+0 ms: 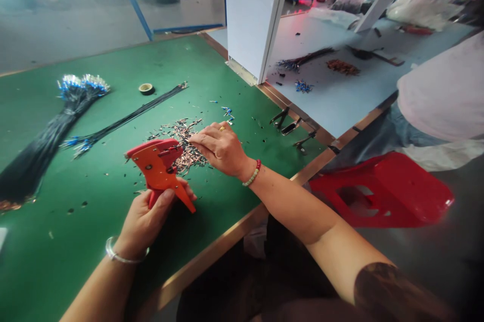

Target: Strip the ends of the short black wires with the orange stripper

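As the left hand point(145, 223) grips an orange wire stripper point(157, 168), the right hand point(219, 148) bends over a heap of cut wire ends point(185, 143)

The left hand is closed around the stripper's handle, thumb across the grip, with the tool's head just beside the heap. The right hand is half curled, its fingers point(198, 138) angled down at the heap's edge; whether they pinch a piece, I cannot tell. The copper-coloured heap lies on a green work mat point(56, 241), with loose bits scattered around it. Further left on the mat are a thick bundle of black wires point(49, 125) with blue tips, a thinner bunch of black wires point(128, 113) and a roll of tape point(146, 89). Small metal tools point(287, 125) sit near the mat's far right edge. Beyond the table, a co-worker's pale shirt point(442, 90) shows above a red plastic stool point(378, 191).
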A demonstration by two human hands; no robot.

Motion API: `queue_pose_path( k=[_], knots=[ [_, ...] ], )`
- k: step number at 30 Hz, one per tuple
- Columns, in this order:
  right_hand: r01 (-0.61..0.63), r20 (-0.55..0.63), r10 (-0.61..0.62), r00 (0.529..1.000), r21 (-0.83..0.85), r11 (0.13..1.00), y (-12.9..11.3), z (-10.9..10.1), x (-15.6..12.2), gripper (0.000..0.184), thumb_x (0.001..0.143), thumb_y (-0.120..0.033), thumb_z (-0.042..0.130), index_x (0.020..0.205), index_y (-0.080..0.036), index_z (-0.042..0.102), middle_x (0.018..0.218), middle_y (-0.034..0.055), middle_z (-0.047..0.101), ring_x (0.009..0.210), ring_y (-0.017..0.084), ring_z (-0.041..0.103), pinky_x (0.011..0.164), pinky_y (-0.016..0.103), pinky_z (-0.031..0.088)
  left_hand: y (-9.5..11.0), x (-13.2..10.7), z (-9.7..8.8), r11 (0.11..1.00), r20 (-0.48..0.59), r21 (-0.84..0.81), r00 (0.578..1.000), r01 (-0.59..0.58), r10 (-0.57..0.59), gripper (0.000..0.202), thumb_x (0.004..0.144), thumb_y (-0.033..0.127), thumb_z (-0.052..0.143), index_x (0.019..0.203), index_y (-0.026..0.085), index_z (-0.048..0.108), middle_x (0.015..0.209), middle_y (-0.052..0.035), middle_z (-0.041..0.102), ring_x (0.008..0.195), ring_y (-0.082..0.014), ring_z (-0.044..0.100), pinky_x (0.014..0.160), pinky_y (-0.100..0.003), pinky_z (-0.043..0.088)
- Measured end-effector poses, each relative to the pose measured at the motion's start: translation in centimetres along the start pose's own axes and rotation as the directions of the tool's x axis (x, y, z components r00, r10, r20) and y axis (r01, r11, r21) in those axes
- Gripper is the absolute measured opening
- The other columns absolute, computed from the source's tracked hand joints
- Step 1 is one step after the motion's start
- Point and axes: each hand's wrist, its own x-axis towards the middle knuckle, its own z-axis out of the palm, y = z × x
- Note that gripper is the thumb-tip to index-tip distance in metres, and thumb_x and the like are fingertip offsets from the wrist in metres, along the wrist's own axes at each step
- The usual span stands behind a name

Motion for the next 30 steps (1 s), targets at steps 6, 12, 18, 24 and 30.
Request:
queue_pose_path(
  k=[6, 12, 18, 24, 30],
  knots=[
    [-0.007, 0.023, 0.007, 1.0, 0.009, 1.0, -0.1, -0.1, 0.1, 0.026, 0.102, -0.027, 0.047, 0.109, -0.024, 0.072, 0.103, 0.003, 0.072, 0.091, 0.017, 0.058, 0.089, 0.035, 0.036, 0.6, 0.0, 0.3, 0.997, -0.039, 0.078, 0.999, -0.018, 0.021, 0.036, 0.086, 0.05, 0.063, 0.097, 0.016, 0.064, 0.083, -0.0069, 0.069, 0.074, -0.0202, 0.067, 0.071, -0.031, 0.057],
    [-0.001, 0.01, 0.001, 1.0, 0.019, 1.0, 0.0, 0.0, 0.0, 0.025, 0.102, -0.027, 0.048, 0.11, -0.023, 0.072, 0.104, 0.0029, 0.072, 0.092, 0.016, 0.058, 0.089, 0.035, 0.035, 0.5, 0.0, 0.4, 0.993, -0.059, 0.113, 0.998, -0.027, 0.034, 0.036, 0.088, 0.052, 0.06, 0.094, 0.017, 0.062, 0.079, -0.0052, 0.068, 0.069, -0.0187, 0.065, 0.066, -0.03, 0.055],
    [-0.001, -0.009, 0.001, 1.0, 0.021, 1.0, 0.0, -0.1, 0.0, 0.026, 0.103, -0.027, 0.047, 0.11, -0.023, 0.071, 0.104, 0.0033, 0.072, 0.092, 0.017, 0.058, 0.089, 0.035, 0.035, 0.4, -0.2, 0.6, 0.986, -0.106, 0.166, 0.994, -0.018, 0.036, 0.038, 0.088, 0.055, 0.058, 0.091, 0.017, 0.059, 0.073, -0.0033, 0.065, 0.065, -0.017, 0.062, 0.061, -0.028, 0.053],
    [0.01, 0.018, -0.01, 1.0, 0.018, 1.0, -0.1, -0.4, 0.0, 0.027, 0.103, -0.028, 0.046, 0.111, -0.024, 0.071, 0.105, 0.0029, 0.072, 0.093, 0.017, 0.058, 0.089, 0.035, 0.035, 0.1, -0.2, 0.8, 0.976, -0.2, 0.216, 0.979, 0.015, 0.029, 0.04, 0.089, 0.058, 0.055, 0.083, 0.018, 0.057, 0.064, -0.0003, 0.06, 0.058, -0.0145, 0.056, 0.054, -0.026, 0.047],
    [0.014, 0.02, -0.015, 1.0, 0.041, 0.999, -0.2, -0.5, 0.1, 0.028, 0.104, -0.029, 0.045, 0.109, -0.022, 0.071, 0.107, 0.0033, 0.073, 0.094, 0.016, 0.059, 0.09, 0.035, 0.035, 0.1, -0.5, 1.1, 0.975, -0.217, 0.22, 0.974, -0.017, 0.066, 0.043, 0.092, 0.055, 0.052, 0.07, 0.018, 0.054, 0.058, -0.0005, 0.055, 0.055, -0.0131, 0.052, 0.053, -0.025, 0.043]
  ],
)
